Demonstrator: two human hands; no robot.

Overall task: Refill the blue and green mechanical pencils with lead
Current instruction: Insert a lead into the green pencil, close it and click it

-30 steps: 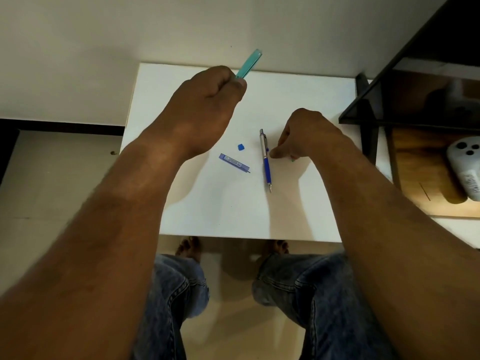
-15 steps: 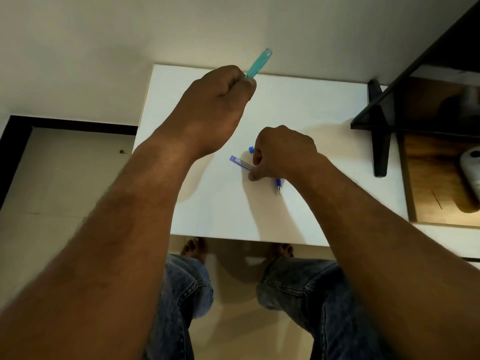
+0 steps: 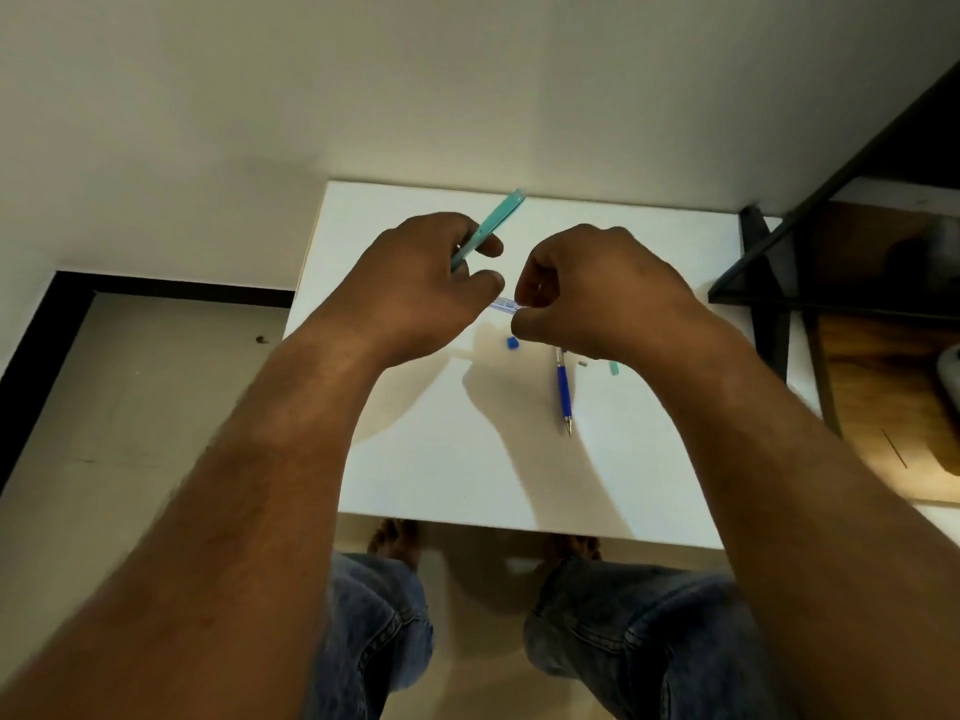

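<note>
Left hand (image 3: 415, 283) fingers gripping slim green plastic mechanical pencil (image 3: 496, 220), right hand (image 3: 597, 293) fingers pinching clear blue-printed lead tube (image 3: 505, 305), blue-grip pencil (image 3: 563, 389) flat on white tabletop (image 3: 467, 459)

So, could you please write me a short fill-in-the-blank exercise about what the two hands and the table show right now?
1. The left hand holds the ____ pencil.
2. The blue pencil lies on the white ____.
3. The lead case is pinched by the ____ hand.
4. The small blue cap lies to the ____ of the blue pencil as seen in the picture.

Missing words: green; table; right; left
</note>
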